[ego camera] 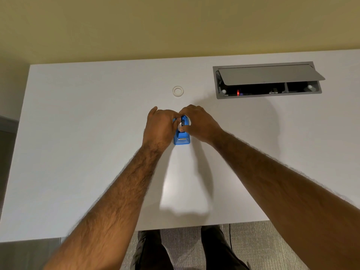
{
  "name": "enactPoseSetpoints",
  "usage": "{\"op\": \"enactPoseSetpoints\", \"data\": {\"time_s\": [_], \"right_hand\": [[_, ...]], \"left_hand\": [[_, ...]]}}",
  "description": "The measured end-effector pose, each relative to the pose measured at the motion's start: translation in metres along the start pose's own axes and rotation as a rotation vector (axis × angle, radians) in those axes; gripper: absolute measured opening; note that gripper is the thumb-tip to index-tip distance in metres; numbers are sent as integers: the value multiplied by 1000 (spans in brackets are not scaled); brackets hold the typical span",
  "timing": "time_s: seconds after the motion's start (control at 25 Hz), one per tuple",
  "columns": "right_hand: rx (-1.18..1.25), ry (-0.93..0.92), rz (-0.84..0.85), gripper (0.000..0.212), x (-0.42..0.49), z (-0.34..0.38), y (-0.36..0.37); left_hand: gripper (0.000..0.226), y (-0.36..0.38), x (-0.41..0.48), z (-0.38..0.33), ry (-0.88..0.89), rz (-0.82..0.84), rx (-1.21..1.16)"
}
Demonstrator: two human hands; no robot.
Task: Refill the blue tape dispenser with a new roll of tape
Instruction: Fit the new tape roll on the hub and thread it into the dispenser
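Observation:
The blue tape dispenser (181, 139) stands on the white desk (78, 133), its cutter end toward me. My left hand (159, 127) grips its left side. My right hand (198, 123) closes over its right side, fingers pinching at the black hub and a pale piece at the dispenser's top. Whether that pale piece is a tape roll is hidden by my fingers. A clear, whitish tape roll (177, 91) lies flat on the desk a little beyond the hands, untouched.
A grey cable box (266, 80) is set into the desk at the back right, its lid propped open over sockets. The desk's near edge runs just above my legs. A yellow wall stands behind the desk.

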State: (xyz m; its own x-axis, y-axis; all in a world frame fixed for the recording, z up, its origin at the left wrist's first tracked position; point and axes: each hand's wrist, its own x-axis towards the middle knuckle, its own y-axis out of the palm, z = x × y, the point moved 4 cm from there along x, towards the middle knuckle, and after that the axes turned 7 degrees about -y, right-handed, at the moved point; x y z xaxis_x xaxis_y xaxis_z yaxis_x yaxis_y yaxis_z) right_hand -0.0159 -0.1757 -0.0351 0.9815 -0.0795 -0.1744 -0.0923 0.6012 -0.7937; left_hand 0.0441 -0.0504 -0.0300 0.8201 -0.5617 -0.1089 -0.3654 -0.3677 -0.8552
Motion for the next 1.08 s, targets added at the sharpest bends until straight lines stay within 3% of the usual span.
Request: {"op": "enactPoseSetpoints", "data": {"time_s": [0.6, 0.84, 0.96, 1.08], "right_hand": [[42, 17, 52, 18, 2, 0, 0], [-14, -12, 60, 24, 4, 4, 0], [-9, 16, -1, 36, 1, 2, 4], [-17, 25, -11, 36, 1, 2, 4]], "left_hand": [[34, 7, -37, 7, 142, -107, 125], [24, 1, -27, 2, 39, -108, -5], [15, 0, -19, 2, -51, -65, -102], [11, 5, -8, 3, -139, 0, -150]]}}
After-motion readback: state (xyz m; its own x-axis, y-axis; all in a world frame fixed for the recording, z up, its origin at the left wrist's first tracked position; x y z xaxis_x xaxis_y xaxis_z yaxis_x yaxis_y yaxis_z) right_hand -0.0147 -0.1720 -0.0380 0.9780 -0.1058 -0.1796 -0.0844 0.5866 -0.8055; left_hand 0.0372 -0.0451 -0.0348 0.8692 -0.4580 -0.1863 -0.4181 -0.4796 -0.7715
